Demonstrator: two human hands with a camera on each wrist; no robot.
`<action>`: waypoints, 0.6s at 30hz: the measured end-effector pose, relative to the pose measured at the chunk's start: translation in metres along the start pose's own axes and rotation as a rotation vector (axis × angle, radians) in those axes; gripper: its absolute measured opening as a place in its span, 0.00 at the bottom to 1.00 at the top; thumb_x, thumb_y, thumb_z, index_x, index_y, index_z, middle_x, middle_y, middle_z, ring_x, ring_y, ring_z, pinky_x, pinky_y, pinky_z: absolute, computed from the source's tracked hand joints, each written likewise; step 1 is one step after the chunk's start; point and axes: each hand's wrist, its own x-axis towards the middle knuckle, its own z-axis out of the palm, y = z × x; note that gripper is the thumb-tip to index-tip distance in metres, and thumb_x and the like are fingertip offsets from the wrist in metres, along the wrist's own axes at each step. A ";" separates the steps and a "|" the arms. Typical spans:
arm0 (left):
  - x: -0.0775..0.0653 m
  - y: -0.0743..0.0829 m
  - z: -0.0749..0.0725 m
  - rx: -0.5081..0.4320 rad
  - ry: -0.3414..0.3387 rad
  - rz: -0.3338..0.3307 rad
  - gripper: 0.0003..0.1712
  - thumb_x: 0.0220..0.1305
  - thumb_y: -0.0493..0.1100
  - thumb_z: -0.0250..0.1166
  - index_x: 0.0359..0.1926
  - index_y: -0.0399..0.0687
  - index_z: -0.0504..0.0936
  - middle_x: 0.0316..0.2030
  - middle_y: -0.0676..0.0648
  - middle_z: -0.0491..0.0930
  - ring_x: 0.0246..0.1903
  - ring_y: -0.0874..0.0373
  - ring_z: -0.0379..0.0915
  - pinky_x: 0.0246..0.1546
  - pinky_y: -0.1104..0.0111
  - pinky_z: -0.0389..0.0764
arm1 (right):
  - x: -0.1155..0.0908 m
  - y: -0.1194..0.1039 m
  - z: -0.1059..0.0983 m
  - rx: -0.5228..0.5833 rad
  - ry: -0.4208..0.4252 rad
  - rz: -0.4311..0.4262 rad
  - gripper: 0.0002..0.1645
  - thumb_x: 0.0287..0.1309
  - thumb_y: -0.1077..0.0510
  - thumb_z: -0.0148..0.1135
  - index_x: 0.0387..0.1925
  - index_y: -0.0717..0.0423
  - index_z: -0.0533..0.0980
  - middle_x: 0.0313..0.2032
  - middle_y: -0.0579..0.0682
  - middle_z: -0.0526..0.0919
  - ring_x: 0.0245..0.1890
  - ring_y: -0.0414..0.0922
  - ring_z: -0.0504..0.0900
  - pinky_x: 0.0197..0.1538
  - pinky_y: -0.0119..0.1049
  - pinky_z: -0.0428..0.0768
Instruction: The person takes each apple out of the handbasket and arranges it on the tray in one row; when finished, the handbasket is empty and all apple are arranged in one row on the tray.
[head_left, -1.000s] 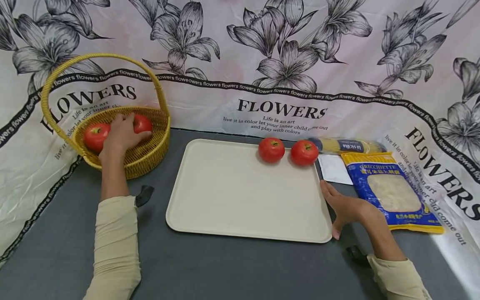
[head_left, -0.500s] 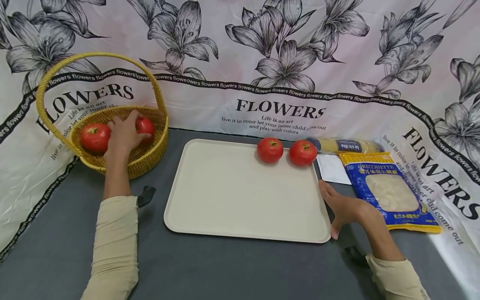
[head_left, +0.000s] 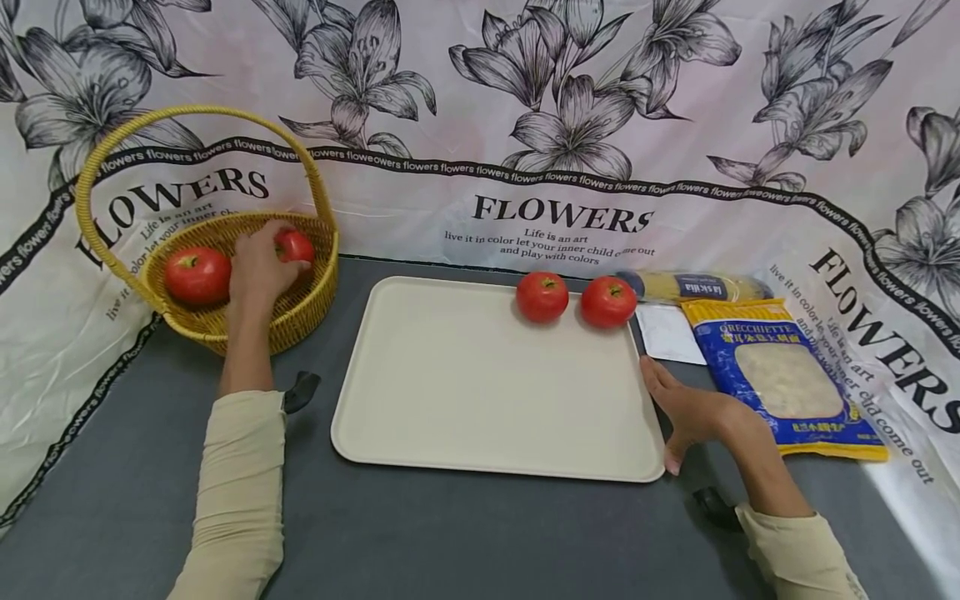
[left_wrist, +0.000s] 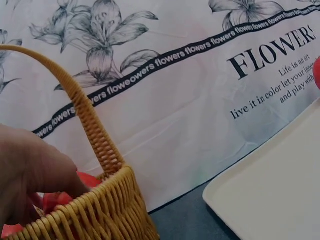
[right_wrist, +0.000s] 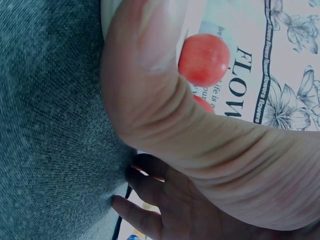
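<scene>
My left hand (head_left: 258, 265) reaches into the yellow wicker basket (head_left: 318, 292), its fingers and thumb curled round the right-hand tomato (head_left: 295, 247). A second tomato (head_left: 197, 277) lies beside it in the basket's left side. In the left wrist view the basket's rim hides the fingertips and part of the gripped tomato (left_wrist: 56, 200). At the cream tray's (head_left: 487, 383) right edge rests my right hand (head_left: 693, 414), fingers extended along the side and thumb by the front corner. Two more tomatoes, one (head_left: 542, 297) left of the other (head_left: 608, 302), sit at the tray's back right.
Right of the tray lie a blue-and-yellow orecchiette bag (head_left: 787, 379), a white packet (head_left: 670, 333) and a long pasta pack (head_left: 701, 287). A flowered sheet (head_left: 420, 200) rises behind the grey tabletop (head_left: 450, 533). The basket's tall handle (head_left: 202, 111) arches over its opening.
My left hand has shifted right inside the basket, from between the two tomatoes to the right one, uncovering more of the left one. The right hand keeps its place at the tray.
</scene>
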 end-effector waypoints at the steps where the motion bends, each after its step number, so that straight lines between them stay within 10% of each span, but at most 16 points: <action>1: 0.000 0.001 -0.001 0.003 0.016 0.007 0.35 0.53 0.42 0.67 0.63 0.52 0.65 0.57 0.32 0.64 0.54 0.34 0.58 0.50 0.41 0.63 | 0.000 0.000 0.000 0.000 0.000 0.000 0.88 0.17 0.38 0.75 0.68 0.56 0.22 0.68 0.63 0.25 0.63 0.63 0.53 0.58 0.63 0.57; 18: -0.010 0.030 -0.031 -0.075 0.106 -0.010 0.48 0.46 0.59 0.67 0.68 0.59 0.57 0.61 0.37 0.59 0.59 0.42 0.55 0.52 0.42 0.65 | 0.003 0.001 -0.001 -0.014 0.008 -0.009 0.90 0.15 0.38 0.75 0.68 0.57 0.22 0.68 0.62 0.24 0.64 0.63 0.49 0.59 0.64 0.54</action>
